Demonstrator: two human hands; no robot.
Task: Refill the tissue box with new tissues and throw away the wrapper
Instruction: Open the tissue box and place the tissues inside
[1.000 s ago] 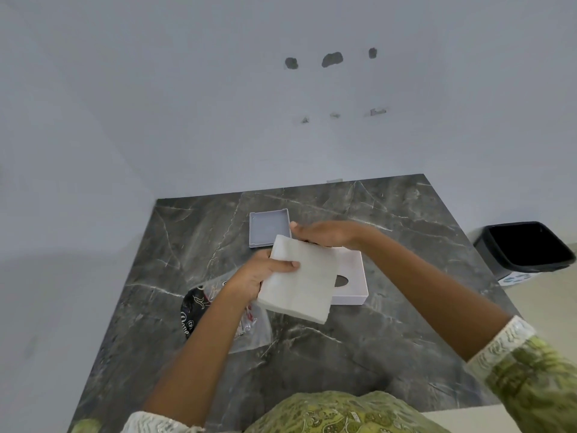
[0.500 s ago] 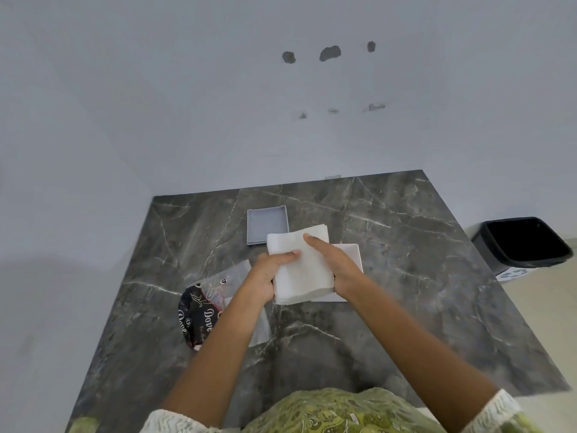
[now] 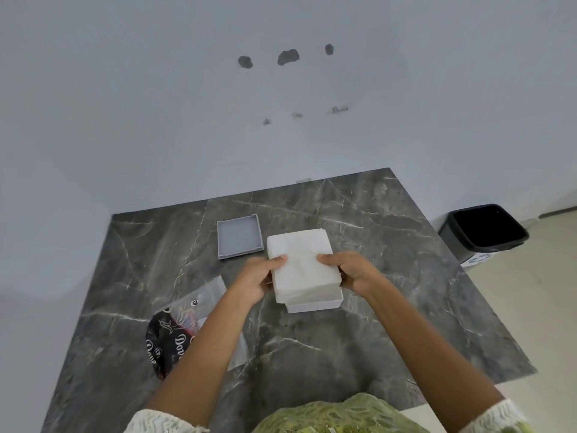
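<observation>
A white stack of tissues [image 3: 301,264] lies flat on top of the white tissue box shell [image 3: 315,305], which rests on the dark marble table [image 3: 390,301]. My left hand [image 3: 257,278] grips the stack's left edge and my right hand [image 3: 351,271] grips its right edge, thumbs on top. The grey box base [image 3: 239,235] sits empty just beyond and to the left. The clear and black wrapper [image 3: 175,335] lies on the table under my left forearm, partly hidden by it.
A black waste bin [image 3: 485,231] stands on the floor past the table's right edge. A white wall runs along the table's far and left sides. My green patterned clothing fills the bottom edge.
The tissue stack was held tilted above the box. Both hands have since laid it flat onto the white box shell, with my right hand shifting to the stack's right edge.
</observation>
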